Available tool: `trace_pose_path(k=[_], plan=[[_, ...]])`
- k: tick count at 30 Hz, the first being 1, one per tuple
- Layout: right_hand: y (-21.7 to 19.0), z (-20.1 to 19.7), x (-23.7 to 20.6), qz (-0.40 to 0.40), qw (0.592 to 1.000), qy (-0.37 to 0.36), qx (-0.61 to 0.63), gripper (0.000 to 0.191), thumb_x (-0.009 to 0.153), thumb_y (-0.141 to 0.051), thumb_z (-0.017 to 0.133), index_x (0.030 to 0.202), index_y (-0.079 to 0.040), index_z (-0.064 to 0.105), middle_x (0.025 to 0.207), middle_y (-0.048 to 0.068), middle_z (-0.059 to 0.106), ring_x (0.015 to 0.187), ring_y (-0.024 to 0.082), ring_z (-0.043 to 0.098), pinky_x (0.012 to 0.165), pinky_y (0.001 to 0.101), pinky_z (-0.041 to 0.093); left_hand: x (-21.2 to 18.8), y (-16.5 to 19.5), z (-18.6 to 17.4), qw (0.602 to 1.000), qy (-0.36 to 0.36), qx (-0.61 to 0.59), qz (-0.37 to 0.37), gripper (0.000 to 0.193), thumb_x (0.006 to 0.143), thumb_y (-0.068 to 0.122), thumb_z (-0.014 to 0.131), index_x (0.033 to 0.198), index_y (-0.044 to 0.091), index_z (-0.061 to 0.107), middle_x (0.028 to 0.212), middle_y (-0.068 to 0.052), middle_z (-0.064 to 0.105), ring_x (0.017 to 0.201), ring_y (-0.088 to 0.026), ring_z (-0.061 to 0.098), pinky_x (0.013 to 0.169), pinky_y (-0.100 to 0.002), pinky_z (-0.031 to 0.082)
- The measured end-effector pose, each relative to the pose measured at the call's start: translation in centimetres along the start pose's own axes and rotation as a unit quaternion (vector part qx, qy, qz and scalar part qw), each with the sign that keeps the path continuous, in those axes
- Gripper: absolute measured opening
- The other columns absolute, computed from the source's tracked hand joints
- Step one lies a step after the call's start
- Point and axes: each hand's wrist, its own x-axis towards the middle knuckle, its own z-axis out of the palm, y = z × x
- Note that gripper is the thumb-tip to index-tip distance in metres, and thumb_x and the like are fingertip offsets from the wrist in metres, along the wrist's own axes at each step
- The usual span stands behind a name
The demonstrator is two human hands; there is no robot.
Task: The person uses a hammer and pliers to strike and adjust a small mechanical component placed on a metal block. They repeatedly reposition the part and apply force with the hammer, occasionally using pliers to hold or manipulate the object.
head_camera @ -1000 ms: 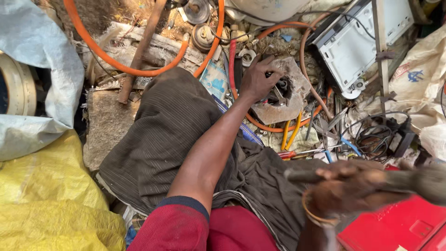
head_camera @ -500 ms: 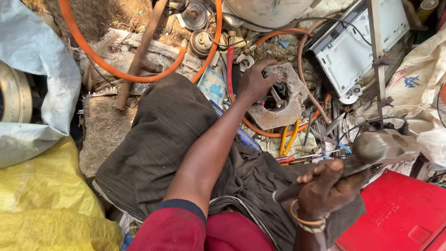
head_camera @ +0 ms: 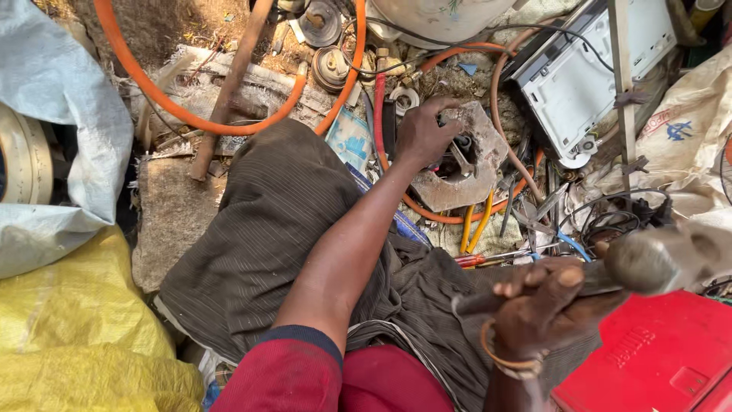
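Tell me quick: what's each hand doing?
Left hand: closed on the grey metal block.
Right hand: closed around a raised hammer.

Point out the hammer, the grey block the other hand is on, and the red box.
hammer [head_camera: 648,263]: head view, on its blurred metal head, raised in the right hand [head_camera: 545,305].
grey block [head_camera: 488,149]: head view, on its flat right face; left hand [head_camera: 419,133] rests on it.
red box [head_camera: 656,358]: head view, on its lid.
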Motion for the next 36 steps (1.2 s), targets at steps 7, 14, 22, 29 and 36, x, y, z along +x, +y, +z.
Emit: trace_pose_path(k=[7, 14, 22, 29, 36], plan=[[3.8, 3.3, -4.4, 0.332, 0.931, -0.092, -0.119, 0.031, 0.105, -0.030, 0.059, 0.120, -0.004, 0.056, 0.066, 0.004, 0.052, 0.044, 0.008, 0.050, 0.035, 0.0250, 0.043, 0.1, -0.1, -0.5, 0.995, -0.006, -0.004, 0.103, 0.048, 0.080, 0.034, 0.076, 0.126, 0.021, 0.070, 0.135, -0.010, 0.068, 0.122, -0.031, 0.066, 0.104, -0.042, 0.051], [-1.4, -0.3, -1.1, 0.076, 0.994, 0.025, -0.075, 0.037, 0.112, -0.027, 0.057, 0.138, -0.005, 0.045, 0.074, 0.002, 0.053, 0.054, 0.007, 0.052, 0.043, 0.0246, 0.046, 0.4, -0.5, 0.4, 0.999, -0.020, 0.025, 0.042, 0.053, 0.081, 0.035, 0.076, 0.131, 0.024, 0.066, 0.142, -0.007, 0.063, 0.128, -0.029, 0.062, 0.110, -0.043, 0.048], [5.5, 1.6, -5.9, 0.358, 0.914, -0.109, -0.158, 0.029, 0.104, -0.031, 0.057, 0.116, -0.005, 0.053, 0.065, 0.000, 0.054, 0.044, 0.007, 0.050, 0.035, 0.0243, 0.043, 0.3, 0.4, -0.9, 0.974, -0.003, 0.090, 0.207, 0.057, 0.074, 0.030, 0.080, 0.129, 0.019, 0.069, 0.144, -0.009, 0.061, 0.137, -0.036, 0.052, 0.116, -0.050, 0.036], [5.8, -3.6, -8.2, 0.568, 0.811, -0.120, -0.070, 0.023, 0.097, -0.025, 0.061, 0.113, -0.010, 0.058, 0.068, 0.001, 0.052, 0.046, 0.009, 0.049, 0.036, 0.0259, 0.041, -0.4, -0.2, -0.6, 0.993, 0.006, 0.031, 0.112, 0.051, 0.080, 0.033, 0.075, 0.127, 0.015, 0.069, 0.131, -0.012, 0.068, 0.129, -0.031, 0.060, 0.116, -0.044, 0.042], [11.3, -3.8, -12.5, 0.401, 0.854, -0.282, -0.174, 0.047, 0.097, -0.032, 0.064, 0.138, -0.012, 0.054, 0.100, 0.012, 0.071, 0.074, 0.022, 0.068, 0.061, 0.0362, 0.061, -2.1, -0.4, -3.3, 0.998, -0.044, 0.028, 0.027, 0.054, 0.091, 0.032, 0.065, 0.139, 0.009, 0.064, 0.148, -0.017, 0.059, 0.140, -0.034, 0.054, 0.119, -0.045, 0.039]])
